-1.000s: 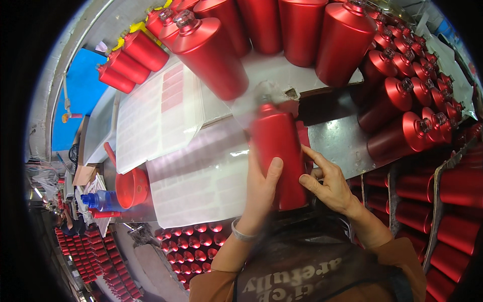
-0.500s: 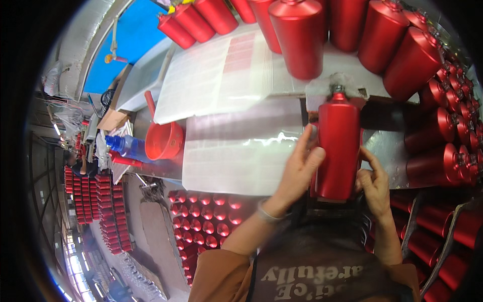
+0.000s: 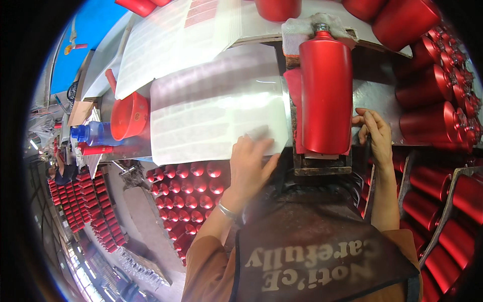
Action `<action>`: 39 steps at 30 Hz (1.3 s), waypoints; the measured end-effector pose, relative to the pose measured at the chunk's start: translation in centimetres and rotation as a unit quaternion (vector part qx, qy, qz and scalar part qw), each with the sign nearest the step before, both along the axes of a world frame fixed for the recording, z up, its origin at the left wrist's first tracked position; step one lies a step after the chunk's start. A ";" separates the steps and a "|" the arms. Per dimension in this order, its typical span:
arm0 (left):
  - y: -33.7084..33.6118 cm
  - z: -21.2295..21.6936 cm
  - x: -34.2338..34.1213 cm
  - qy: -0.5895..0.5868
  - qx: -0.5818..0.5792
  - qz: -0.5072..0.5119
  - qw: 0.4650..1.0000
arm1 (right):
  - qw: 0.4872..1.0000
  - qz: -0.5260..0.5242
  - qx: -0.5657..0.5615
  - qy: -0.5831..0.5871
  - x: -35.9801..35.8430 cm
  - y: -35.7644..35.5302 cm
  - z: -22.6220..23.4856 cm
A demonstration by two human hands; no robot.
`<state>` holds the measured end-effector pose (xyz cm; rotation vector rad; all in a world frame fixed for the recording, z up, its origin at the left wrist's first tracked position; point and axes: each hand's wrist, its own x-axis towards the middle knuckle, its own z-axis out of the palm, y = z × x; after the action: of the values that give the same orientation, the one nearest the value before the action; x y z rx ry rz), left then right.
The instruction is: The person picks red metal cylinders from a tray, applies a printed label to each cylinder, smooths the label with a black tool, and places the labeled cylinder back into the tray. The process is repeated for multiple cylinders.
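A red metal bottle [image 3: 326, 95] lies on a narrow padded stand [image 3: 322, 168], its neck toward the far side on a whitish cloth pad [image 3: 297, 38]. Neither hand touches the bottle. My left hand [image 3: 251, 163] is over the near right corner of a translucent white sheet [image 3: 216, 110]. Its thumb stands apart from the fingers, whose tips are blurred and look greyish. Just right of the bottle, my right hand [image 3: 378, 138] is closed, fingers curled around something dark and thin that I cannot make out.
A red dipper [image 3: 129, 117] and a clear blue bottle [image 3: 95, 134] stand left of the sheet. More sheets [image 3: 176, 45] lie behind. Red bottles are stacked at right [image 3: 430, 123], on racks [image 3: 427, 206] below, and in rows [image 3: 186, 194] at lower left.
The red bottle, earlier between both hands, now lies released on the stand. My left hand has moved left to the sheet. My right hand stays beside the bottle. The whole view has shifted.
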<state>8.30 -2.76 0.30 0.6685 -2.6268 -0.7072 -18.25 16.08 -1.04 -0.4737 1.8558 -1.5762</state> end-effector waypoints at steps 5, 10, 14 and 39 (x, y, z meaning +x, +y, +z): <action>-0.2 -0.4 -0.4 0.015 -0.008 -0.002 1.000 | 1.000 -0.002 -0.003 -0.011 0.1 0.2 0.2; 0.2 -0.3 -0.9 -0.002 -0.022 -0.008 1.000 | 1.000 0.002 0.005 0.000 0.1 0.2 -0.1; 0.5 0.2 -1.7 -0.001 -0.037 -0.005 0.999 | 1.000 0.008 0.004 0.006 0.0 0.1 -0.1; -1.0 2.0 -2.5 -0.071 -0.023 -0.068 0.995 | 0.999 0.021 0.024 0.039 0.1 0.3 0.0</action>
<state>5.85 -3.73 2.32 0.5492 -2.8324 -0.6577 -18.14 16.34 -1.05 -0.5574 1.9245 -1.5020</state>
